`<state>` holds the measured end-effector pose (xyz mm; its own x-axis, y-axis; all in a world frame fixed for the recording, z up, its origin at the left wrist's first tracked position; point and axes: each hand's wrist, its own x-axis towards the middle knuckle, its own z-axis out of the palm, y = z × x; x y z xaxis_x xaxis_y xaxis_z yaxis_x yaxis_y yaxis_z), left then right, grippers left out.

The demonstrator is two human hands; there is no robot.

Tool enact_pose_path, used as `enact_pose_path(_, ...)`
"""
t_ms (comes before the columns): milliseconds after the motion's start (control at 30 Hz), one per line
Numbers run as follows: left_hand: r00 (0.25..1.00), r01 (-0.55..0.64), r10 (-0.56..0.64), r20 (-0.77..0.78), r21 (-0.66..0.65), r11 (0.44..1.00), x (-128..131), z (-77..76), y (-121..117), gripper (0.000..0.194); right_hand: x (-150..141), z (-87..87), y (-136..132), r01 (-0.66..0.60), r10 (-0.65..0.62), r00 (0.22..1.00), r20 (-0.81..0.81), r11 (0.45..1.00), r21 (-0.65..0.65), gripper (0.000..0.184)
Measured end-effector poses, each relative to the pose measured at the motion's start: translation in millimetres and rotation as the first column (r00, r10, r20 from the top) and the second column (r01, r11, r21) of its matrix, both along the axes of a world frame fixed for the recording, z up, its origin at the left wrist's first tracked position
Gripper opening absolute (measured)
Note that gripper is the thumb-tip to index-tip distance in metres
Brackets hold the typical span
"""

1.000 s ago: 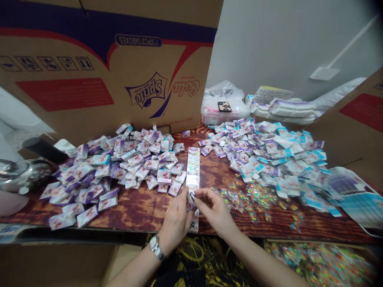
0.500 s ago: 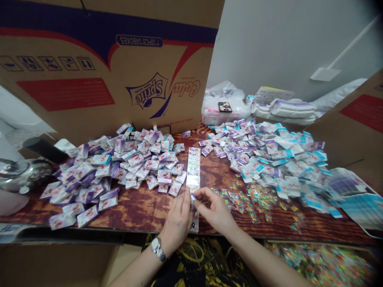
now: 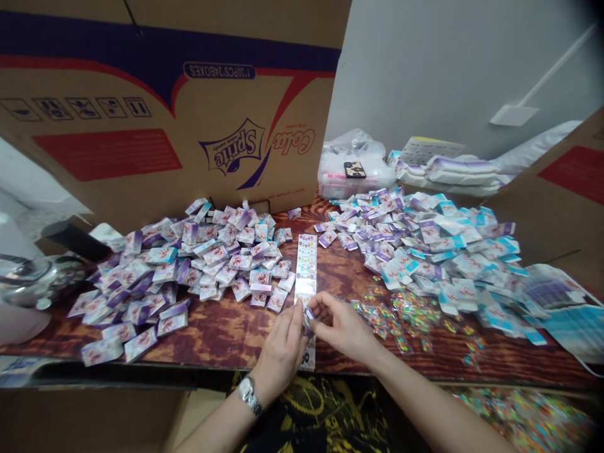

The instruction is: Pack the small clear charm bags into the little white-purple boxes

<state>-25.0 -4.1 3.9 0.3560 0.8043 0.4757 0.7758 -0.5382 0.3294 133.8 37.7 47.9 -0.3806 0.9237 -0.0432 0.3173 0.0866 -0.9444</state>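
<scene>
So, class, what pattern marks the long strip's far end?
The strip is whitish there, with rows of small multicoloured shapes; best seen in the head view.

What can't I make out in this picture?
All in the head view:
Carton: mostly hidden by the left hand and right hand.
Strip: partly covered by both hands.
Metal pot: cut off by the left edge.
Lower packets: blurred, cut off by the bottom edge.

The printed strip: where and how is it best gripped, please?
Probably the far end's right edge, coming from the right: the printed strip lies flat, the left hand and right hand partly cover its nearer half, and cartons crowd its left.
</scene>
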Motion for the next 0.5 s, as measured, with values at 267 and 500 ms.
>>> enact_pose_path(267, 0.999, -0.040, 0.039, -0.011, -0.010, 0.999, 2, 3.5, 1, 0.063, -7, 1.5, -11, 0.155, -0.177, 0.980, 0.097, 0.968, 0.196, 0.020)
enact_pose_path(500, 0.998, -0.055, 0.055, -0.007, -0.016, 0.998, 3, 5.4, 0, 0.063, -8, 1.5, -11, 0.138, -0.158, 0.985, 0.073, 0.964, 0.227, 0.021)
